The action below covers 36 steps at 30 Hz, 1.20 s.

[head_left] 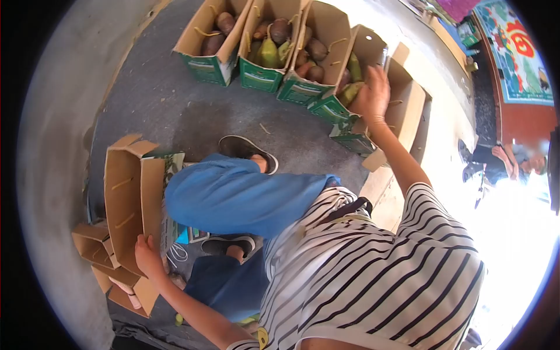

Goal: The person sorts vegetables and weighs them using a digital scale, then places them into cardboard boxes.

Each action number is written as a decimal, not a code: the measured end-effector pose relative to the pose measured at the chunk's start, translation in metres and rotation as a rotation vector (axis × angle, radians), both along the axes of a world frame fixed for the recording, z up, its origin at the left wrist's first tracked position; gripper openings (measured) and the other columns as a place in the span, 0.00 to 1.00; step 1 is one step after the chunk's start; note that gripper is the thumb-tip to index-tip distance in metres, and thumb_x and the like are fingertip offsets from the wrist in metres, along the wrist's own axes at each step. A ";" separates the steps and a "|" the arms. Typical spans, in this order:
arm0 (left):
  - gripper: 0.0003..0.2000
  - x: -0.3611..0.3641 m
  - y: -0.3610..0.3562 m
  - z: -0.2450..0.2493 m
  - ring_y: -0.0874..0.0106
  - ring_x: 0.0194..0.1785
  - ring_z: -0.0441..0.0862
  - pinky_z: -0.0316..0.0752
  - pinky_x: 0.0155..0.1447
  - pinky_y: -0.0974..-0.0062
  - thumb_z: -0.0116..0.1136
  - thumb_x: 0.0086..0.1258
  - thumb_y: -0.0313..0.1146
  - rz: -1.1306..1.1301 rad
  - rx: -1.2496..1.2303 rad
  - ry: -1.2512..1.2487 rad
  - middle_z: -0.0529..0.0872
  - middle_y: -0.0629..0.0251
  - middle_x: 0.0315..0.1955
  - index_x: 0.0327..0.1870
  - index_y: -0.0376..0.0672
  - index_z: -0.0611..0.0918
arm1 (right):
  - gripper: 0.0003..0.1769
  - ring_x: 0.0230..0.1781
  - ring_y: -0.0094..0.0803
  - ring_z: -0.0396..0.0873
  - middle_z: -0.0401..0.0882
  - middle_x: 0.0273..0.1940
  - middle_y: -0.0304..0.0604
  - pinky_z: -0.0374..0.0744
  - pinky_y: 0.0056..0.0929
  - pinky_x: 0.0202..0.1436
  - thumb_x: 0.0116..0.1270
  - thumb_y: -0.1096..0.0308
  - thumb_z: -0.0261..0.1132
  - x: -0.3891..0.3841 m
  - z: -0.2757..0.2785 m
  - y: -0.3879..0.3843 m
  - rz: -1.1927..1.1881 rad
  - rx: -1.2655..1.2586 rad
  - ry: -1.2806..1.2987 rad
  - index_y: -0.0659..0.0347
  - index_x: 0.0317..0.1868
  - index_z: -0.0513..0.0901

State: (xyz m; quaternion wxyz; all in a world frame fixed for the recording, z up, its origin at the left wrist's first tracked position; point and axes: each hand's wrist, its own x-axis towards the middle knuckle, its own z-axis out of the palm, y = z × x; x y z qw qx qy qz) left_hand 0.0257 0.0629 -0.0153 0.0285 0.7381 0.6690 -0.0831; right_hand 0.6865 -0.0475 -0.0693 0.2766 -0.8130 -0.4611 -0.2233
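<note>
Over at the left, my left hand point(149, 255) grips the lower edge of a tall cardboard box point(123, 204) with yellow cord handles and no produce visible inside. My right hand point(375, 96) is at the upper right, its fingers curled at the wall of the fourth green-and-brown box point(329, 109) in a row. Inside that box lie green and reddish-brown produce point(351, 92), partly hidden by the hand. Three more boxes stand left of it: one point(211, 69) with brown tubers, one point(261, 76) with green and brown pieces, one point(304, 92) with brown tubers.
More open boxes stand right of my right hand point(408, 99). Smaller boxes point(125, 291) lie at the lower left by the wall. White cable point(177, 252) and a blue item point(189, 235) are near my feet. Another person point(507, 163) sits at the far right, beyond a colourful poster point(516, 49).
</note>
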 end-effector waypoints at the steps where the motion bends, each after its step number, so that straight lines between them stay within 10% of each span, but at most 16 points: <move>1: 0.10 0.001 0.000 -0.001 0.48 0.40 0.79 0.72 0.40 0.53 0.52 0.70 0.37 0.001 0.010 -0.002 0.81 0.49 0.35 0.38 0.38 0.75 | 0.30 0.66 0.51 0.64 0.65 0.65 0.56 0.64 0.46 0.68 0.56 0.75 0.60 0.032 -0.012 -0.036 -0.173 -0.076 0.030 0.59 0.62 0.71; 8: 0.11 0.001 0.003 -0.001 0.47 0.40 0.79 0.72 0.40 0.53 0.51 0.71 0.38 -0.016 -0.024 -0.014 0.81 0.44 0.34 0.40 0.37 0.76 | 0.38 0.71 0.51 0.57 0.58 0.70 0.56 0.59 0.47 0.70 0.59 0.50 0.58 0.071 -0.045 -0.170 -1.211 -0.281 0.520 0.55 0.69 0.64; 11: 0.11 -0.002 0.004 -0.003 0.47 0.40 0.79 0.72 0.40 0.53 0.52 0.71 0.38 -0.020 -0.021 -0.031 0.81 0.44 0.34 0.42 0.37 0.77 | 0.41 0.71 0.51 0.57 0.58 0.70 0.56 0.59 0.49 0.70 0.59 0.41 0.53 0.104 -0.077 -0.204 -1.011 -0.280 0.951 0.54 0.70 0.63; 16: 0.11 -0.005 0.003 -0.006 0.47 0.40 0.79 0.72 0.40 0.53 0.52 0.71 0.37 -0.007 -0.034 -0.004 0.81 0.46 0.34 0.41 0.37 0.76 | 0.40 0.70 0.51 0.58 0.57 0.70 0.54 0.58 0.51 0.69 0.62 0.37 0.54 0.076 -0.057 -0.177 -1.145 -0.381 0.615 0.52 0.68 0.66; 20: 0.11 -0.006 0.002 -0.006 0.47 0.40 0.79 0.72 0.40 0.53 0.52 0.70 0.37 -0.019 -0.027 -0.054 0.81 0.46 0.34 0.39 0.37 0.74 | 0.30 0.69 0.47 0.60 0.61 0.69 0.52 0.57 0.49 0.70 0.66 0.47 0.57 0.069 -0.055 -0.160 -0.601 -0.564 0.027 0.51 0.65 0.70; 23: 0.11 -0.005 0.002 -0.006 0.47 0.40 0.78 0.71 0.40 0.52 0.52 0.70 0.38 -0.030 -0.023 -0.050 0.80 0.46 0.32 0.38 0.37 0.74 | 0.29 0.67 0.47 0.63 0.67 0.65 0.53 0.61 0.46 0.68 0.67 0.48 0.56 0.067 -0.058 -0.131 -0.268 -0.573 0.059 0.52 0.64 0.70; 26: 0.11 -0.003 0.000 -0.006 0.47 0.40 0.79 0.71 0.40 0.52 0.53 0.70 0.37 -0.004 -0.022 -0.047 0.81 0.46 0.32 0.38 0.37 0.74 | 0.28 0.65 0.50 0.66 0.71 0.61 0.54 0.66 0.44 0.65 0.69 0.50 0.54 0.040 -0.015 -0.082 -0.341 -0.898 0.714 0.54 0.65 0.70; 29: 0.11 -0.003 0.001 -0.003 0.47 0.40 0.79 0.71 0.40 0.52 0.53 0.70 0.38 -0.002 -0.056 -0.070 0.81 0.47 0.33 0.38 0.37 0.74 | 0.28 0.64 0.53 0.67 0.68 0.63 0.55 0.68 0.44 0.64 0.70 0.52 0.53 0.039 -0.042 -0.074 -0.305 -0.239 0.450 0.57 0.65 0.70; 36: 0.11 0.003 0.000 -0.005 0.50 0.44 0.80 0.75 0.44 0.53 0.56 0.67 0.36 0.076 -0.059 0.029 0.82 0.50 0.37 0.45 0.40 0.74 | 0.26 0.62 0.50 0.68 0.66 0.64 0.54 0.68 0.44 0.64 0.66 0.62 0.59 -0.019 -0.006 0.012 0.223 -0.380 0.079 0.59 0.64 0.70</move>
